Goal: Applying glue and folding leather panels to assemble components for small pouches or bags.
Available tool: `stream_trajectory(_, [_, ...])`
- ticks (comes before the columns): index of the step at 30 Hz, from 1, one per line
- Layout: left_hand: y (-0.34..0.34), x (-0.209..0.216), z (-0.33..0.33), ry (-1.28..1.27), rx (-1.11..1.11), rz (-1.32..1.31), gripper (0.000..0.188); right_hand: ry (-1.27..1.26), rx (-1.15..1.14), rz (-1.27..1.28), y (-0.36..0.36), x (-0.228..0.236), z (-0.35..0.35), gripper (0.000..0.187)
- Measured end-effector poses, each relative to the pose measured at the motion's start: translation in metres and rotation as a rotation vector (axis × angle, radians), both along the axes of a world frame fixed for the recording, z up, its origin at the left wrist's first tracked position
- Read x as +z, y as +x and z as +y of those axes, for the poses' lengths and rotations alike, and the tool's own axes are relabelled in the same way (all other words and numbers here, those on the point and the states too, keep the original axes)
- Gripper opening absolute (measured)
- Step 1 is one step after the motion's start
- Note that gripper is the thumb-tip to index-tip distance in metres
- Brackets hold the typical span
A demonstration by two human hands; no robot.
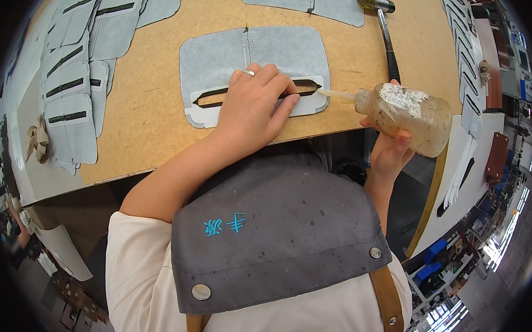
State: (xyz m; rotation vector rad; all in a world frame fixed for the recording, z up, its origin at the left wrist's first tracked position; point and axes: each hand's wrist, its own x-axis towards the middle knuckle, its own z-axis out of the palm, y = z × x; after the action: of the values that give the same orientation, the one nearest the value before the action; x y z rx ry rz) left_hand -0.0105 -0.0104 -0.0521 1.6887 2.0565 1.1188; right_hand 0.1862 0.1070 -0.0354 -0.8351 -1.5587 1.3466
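A grey-blue panel [213,52] with rounded corners lies flat on the board. Along its near part runs a white strip with a long slot [212,99] edged in black. Over the middle of this slot rests my left hand [254,104], a ring on one finger. Its fingers are curled, with thumb and forefinger closed at the slot's edge; the other fingertips are partly hidden. My right hand [390,151] grips a cloudy squeeze bottle [421,120], tipped on its side. The bottle's thin nozzle points left, its tip at the slot's right end.
A mallet [383,33] with a black handle lies beyond the bottle. Overlapping slotted panels [69,85] cover the left side, and more panels [336,5] lie at the far edge. A row of slotted pieces [464,56] stands on the right. Crumpled brown material [37,140] sits at left.
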Motion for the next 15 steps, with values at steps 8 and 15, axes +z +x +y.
stream_trajectory(8, [0.0002, 0.0006, 0.0003, -0.006, 0.007, -0.009, 0.007, 0.137, 0.068, 0.022, 0.0019, -0.0029, -0.0069, 0.096])
stream_trajectory(15, [0.0006, -0.0002, 0.0007, 0.000, 0.010, 0.002, 0.007, 0.169, 0.037, 0.015, -0.0020, -0.0003, -0.0067, 0.096])
